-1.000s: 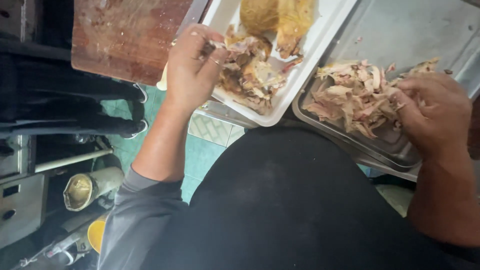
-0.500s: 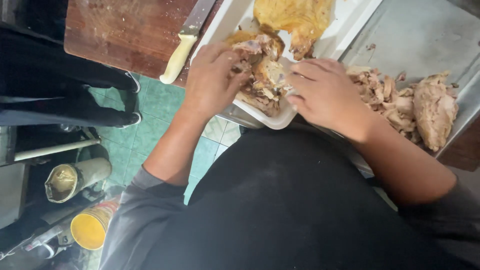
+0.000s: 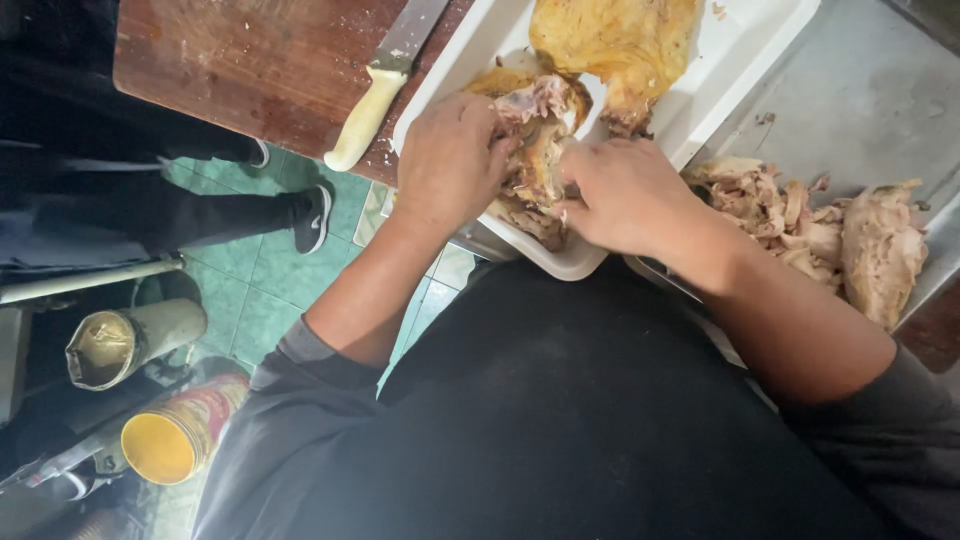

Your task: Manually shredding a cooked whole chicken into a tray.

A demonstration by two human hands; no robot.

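Both hands are clamped on the cooked chicken piece (image 3: 540, 140) in the white tray (image 3: 740, 70): left hand (image 3: 450, 160) at 9 o'clock, right hand (image 3: 625, 195) at 3. Looks like mid-shredding; next probably needs a firm pull apart, with the shredded meat pile (image 3: 800, 225) in the metal pan (image 3: 870, 100) just beside.

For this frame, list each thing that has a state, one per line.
left hand: closed on the chicken piece
right hand: gripping the same piece
chicken piece: partly torn, in the white tray
shredded chicken: piled in the metal tray
knife: lying flat on the cutting board, untouched
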